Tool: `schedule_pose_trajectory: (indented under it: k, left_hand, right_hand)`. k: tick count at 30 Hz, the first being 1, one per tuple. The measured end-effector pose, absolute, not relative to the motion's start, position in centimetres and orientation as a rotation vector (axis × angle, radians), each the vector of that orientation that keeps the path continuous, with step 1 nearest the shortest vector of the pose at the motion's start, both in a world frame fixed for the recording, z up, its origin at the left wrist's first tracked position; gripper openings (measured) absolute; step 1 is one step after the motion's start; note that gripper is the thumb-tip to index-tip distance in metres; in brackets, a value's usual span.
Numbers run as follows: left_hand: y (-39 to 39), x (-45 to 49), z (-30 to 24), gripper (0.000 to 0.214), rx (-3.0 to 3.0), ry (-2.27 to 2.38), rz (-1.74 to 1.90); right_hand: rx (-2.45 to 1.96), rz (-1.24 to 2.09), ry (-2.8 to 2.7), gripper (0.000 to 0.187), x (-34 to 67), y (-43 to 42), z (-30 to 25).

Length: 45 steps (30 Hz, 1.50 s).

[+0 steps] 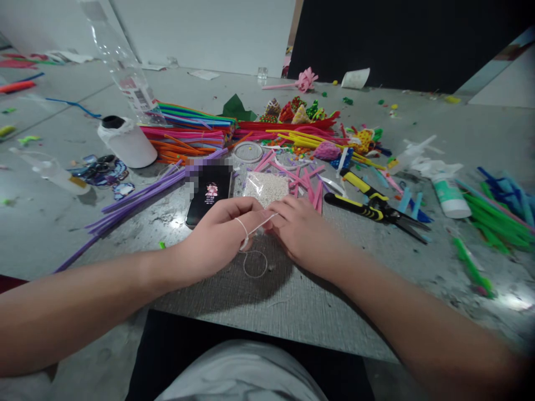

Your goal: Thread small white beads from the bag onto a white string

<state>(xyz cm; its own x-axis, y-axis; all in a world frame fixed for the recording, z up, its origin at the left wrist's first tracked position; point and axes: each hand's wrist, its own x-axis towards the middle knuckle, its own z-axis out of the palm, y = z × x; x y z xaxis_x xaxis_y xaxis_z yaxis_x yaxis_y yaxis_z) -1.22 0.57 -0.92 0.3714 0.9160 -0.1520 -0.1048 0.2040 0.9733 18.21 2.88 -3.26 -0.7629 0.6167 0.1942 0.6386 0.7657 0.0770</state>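
My left hand [225, 225] is closed, with a thin white string [256, 277] looped round it and pinched at its fingertips. My right hand [305, 231] meets it fingertip to fingertip and is closed on the same string, which runs taut between them. Below the left hand, a loose loop of string hangs over the table. What else the fingertips may hold is hidden. Just beyond both hands lies a clear bag of small white beads [267, 186]. A black phone [209, 195] with a lit screen lies beside it, beyond my left hand.
Yellow-black pliers [371, 206] lie at right, near a glue bottle [449, 192]. Purple pipe cleaners [142, 192] spread left, below a white thread spool [127, 142]. A clear plastic bottle [125, 72] stands behind. Coloured pipe cleaners [196, 136] and pink strips [307, 181] lie across the middle.
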Motion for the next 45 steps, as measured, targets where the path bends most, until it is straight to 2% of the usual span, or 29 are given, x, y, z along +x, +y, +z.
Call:
schedule_pose_trajectory:
  k: [16,20,24,28,36,45]
  left_hand:
    - [0.6,-1.4,-0.8,0.022,1.139,0.957,0.855]
    - [0.5,-1.4,-0.5,0.023,1.155,0.967,0.867]
    - [0.2,-1.5,-0.2,0.027,1.282,0.960,0.876]
    - [-0.3,-1.6,0.1,0.029,1.380,0.939,0.898]
    - [-1.0,-1.7,0.8,0.029,1.506,0.908,0.936]
    - [-1.3,-1.6,0.9,0.029,1.460,0.885,0.957]
  right_hand:
    - [-0.888,-0.166,-2.607,0.015,19.1,2.4,-2.4]
    - [-0.922,0.129,-2.250,0.013,19.1,1.6,-1.8]
    - [-1.122,0.670,-1.746,0.002,18.7,0.5,-0.9]
    - [-1.051,1.094,-1.460,0.016,18.3,0.0,-0.5]
    - [-0.945,1.239,-1.402,0.026,18.3,-0.6,-0.3]
    - [-0.947,1.243,-1.403,0.019,18.3,-0.7,-0.1]
